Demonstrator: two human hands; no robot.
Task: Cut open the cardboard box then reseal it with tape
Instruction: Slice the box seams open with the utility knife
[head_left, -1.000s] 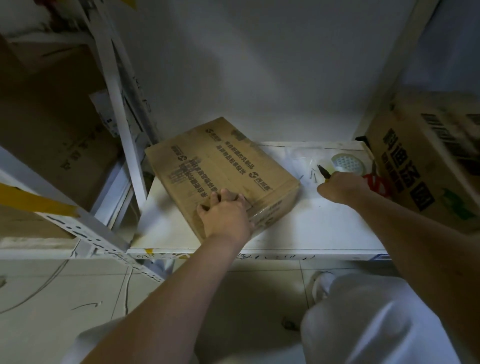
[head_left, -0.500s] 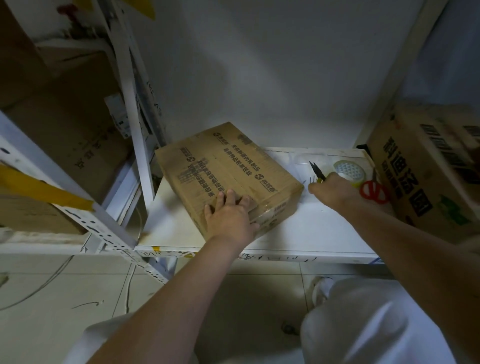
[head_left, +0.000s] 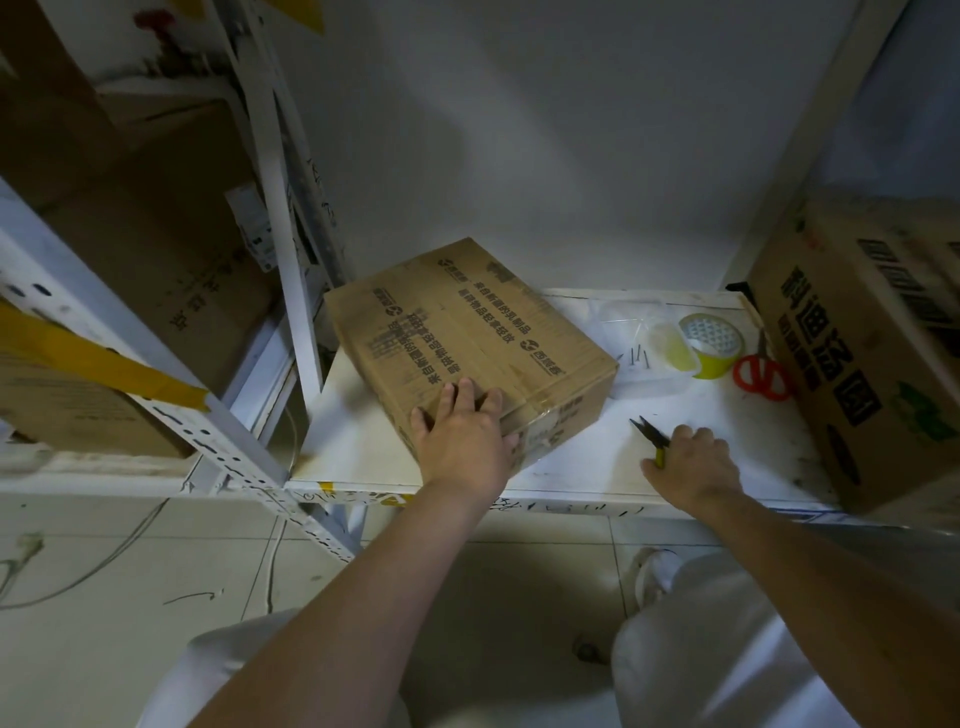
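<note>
A brown cardboard box with dark printing lies turned at an angle on the white shelf, its flaps closed with clear tape. My left hand rests flat on the box's near top edge, fingers straight. My right hand is near the shelf's front edge, right of the box, and grips a small cutter with a yellow handle and dark pointed blades aimed towards the box. A roll of yellow-green tape sits at the back right.
Red-handled scissors lie beside the tape. A clear plastic container with small nails stands behind my right hand. A large printed carton fills the right side. White rack posts and more cartons stand to the left. Tiled floor lies below.
My right hand has drawn back from the tape and container towards the shelf's front edge, carrying the cutter. My left hand has stayed on the box.
</note>
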